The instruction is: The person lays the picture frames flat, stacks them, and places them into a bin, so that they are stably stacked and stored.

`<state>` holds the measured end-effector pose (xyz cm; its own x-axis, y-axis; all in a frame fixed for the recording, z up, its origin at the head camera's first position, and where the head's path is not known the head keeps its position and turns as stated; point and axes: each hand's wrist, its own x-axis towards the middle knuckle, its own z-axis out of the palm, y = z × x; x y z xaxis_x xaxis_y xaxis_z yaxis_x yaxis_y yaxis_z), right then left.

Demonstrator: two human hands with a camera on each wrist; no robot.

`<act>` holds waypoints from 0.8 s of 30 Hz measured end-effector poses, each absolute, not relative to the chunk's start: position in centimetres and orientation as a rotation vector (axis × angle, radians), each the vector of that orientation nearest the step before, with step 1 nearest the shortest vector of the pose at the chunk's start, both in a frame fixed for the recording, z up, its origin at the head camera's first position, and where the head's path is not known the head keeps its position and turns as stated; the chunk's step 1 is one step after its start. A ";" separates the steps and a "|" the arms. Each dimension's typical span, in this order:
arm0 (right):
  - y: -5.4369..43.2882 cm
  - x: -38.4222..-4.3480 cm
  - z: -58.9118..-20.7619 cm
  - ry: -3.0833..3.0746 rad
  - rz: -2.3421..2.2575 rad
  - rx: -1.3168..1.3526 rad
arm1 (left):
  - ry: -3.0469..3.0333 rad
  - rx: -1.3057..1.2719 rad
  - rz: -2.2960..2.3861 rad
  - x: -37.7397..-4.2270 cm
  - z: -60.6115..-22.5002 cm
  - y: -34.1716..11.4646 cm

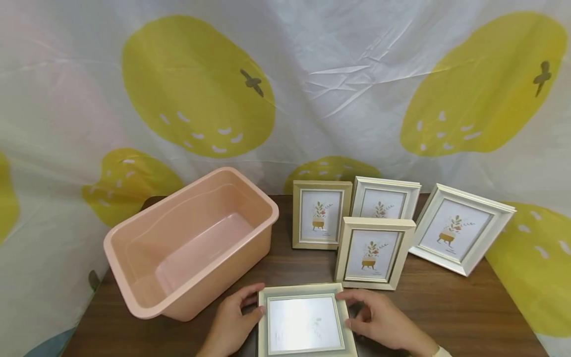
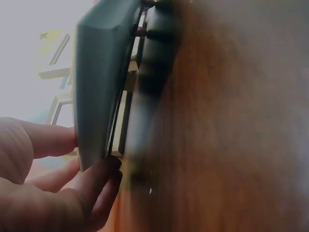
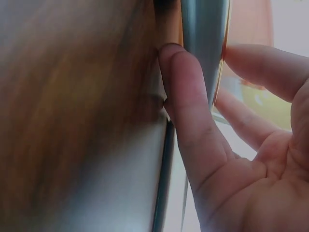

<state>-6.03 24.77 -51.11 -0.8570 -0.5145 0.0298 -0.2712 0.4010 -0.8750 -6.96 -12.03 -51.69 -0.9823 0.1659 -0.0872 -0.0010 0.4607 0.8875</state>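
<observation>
A cream picture frame (image 1: 303, 322) lies face up at the table's near edge, light glaring off its glass. My left hand (image 1: 234, 320) grips its left side, thumb and fingers at the border. On the opposite side my right hand (image 1: 381, 320) holds the right border the same way. In the left wrist view the frame (image 2: 99, 72) is edge-on, with the left hand (image 2: 53, 193) pinching its side. Over the wooden surface in the right wrist view, fingers of the right hand (image 3: 246, 183) lie on both faces of the frame (image 3: 205, 38).
A deep pink plastic bin (image 1: 214, 233) stands at the left. Several picture frames stand upright at the right: a tan one (image 1: 322, 184), a cream one (image 1: 379, 223) in front, and white ones (image 1: 473, 196) behind. A lemon-print cloth (image 1: 334, 124) hangs behind the wooden table (image 1: 482, 317).
</observation>
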 end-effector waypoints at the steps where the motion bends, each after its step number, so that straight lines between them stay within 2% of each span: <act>1: 24.8 -6.0 -51.1 2.415 -1.441 -0.688 | 2.550 0.150 1.524 -7.0 -51.7 -12.0; 24: 24.9 -6.3 -51.4 2.522 -1.428 -0.647 | 2.504 0.151 1.522 -7.8 -52.2 -12.2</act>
<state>-6.26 24.86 -51.40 -0.8910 -0.4496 0.0630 -0.2852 0.4464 -0.8481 -7.85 -12.24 -52.23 -0.9733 0.1936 -0.1233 -0.0203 0.4625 0.8864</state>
